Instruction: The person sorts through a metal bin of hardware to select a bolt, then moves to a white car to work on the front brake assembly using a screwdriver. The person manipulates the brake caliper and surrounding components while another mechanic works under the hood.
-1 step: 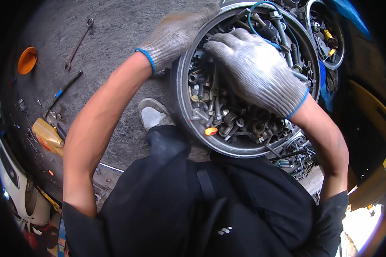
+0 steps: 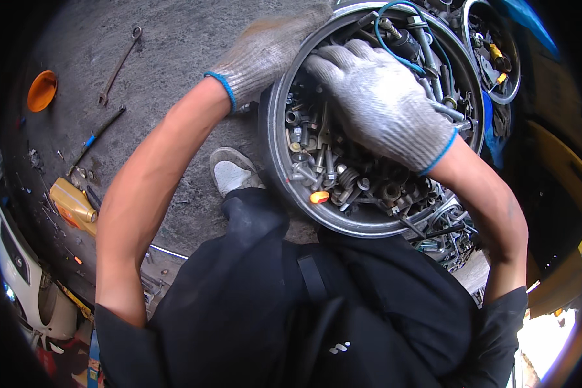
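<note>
A round metal rim container (image 2: 275,129) is packed with bolts, nuts, fittings, long pins and a thin blue loop (image 2: 398,61), with a small orange piece (image 2: 319,197) near its front. My gloved left hand (image 2: 268,48) grips the container's upper-left edge, its fingertips partly blurred. My gloved right hand (image 2: 372,90) reaches into the upper-left of the container from the right, palm down, fingers curled into the hardware; whatever they hold is hidden.
On the dark floor at left lie a wrench (image 2: 118,68), an orange dish (image 2: 42,90), a blue-banded bar (image 2: 100,132) and a yellow bottle (image 2: 72,200). A second hardware container (image 2: 514,68) is at upper right, tangled metal parts (image 2: 443,239) at lower right.
My right hand has shifted slightly up and to the left among the bolts. My left hand stays at the container's edge.
</note>
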{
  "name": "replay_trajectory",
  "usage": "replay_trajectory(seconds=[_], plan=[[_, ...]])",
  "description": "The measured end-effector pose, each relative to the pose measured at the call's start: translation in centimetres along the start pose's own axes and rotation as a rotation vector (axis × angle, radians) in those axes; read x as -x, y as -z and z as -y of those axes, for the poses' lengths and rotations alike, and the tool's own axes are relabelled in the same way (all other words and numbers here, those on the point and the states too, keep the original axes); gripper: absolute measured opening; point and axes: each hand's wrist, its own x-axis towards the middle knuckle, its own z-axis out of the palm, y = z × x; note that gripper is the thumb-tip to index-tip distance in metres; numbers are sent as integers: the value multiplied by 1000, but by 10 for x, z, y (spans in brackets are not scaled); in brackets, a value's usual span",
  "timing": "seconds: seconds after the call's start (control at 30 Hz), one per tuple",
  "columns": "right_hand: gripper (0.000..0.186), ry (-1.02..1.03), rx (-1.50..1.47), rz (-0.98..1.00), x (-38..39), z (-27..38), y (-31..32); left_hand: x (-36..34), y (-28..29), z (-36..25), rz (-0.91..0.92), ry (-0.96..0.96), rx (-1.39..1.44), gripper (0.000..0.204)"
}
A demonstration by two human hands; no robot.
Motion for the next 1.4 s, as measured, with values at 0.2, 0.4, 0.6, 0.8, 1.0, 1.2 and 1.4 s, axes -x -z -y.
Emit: replay_trajectory(seconds=[0.2,0.4,0.6,0.8,1.0,1.2,1.4], plan=[[46,-139,131,-96,4,7,-36,1,-3,3,24,141,181,44],[51,-213,-47,-41,-1,13,-30,1,-6,5,-68,-133,-127,41],[27,-397,-479,-120,-6,16,-39,4,1,-3,46,16,51,40],[33,-235,-361,149,-22,-3,-10,6,4,-7,16,-31,-38,39],[33,-347,-255,49,-18,6,-19,9,2,-9,-26,172,283,37],[34,-175,-282,244,-21,-6,-19,4,-5,-7,12,176,322,38],[33,-428,-653,365,-32,-7,8,8,4,-22,45,273,415,33]])
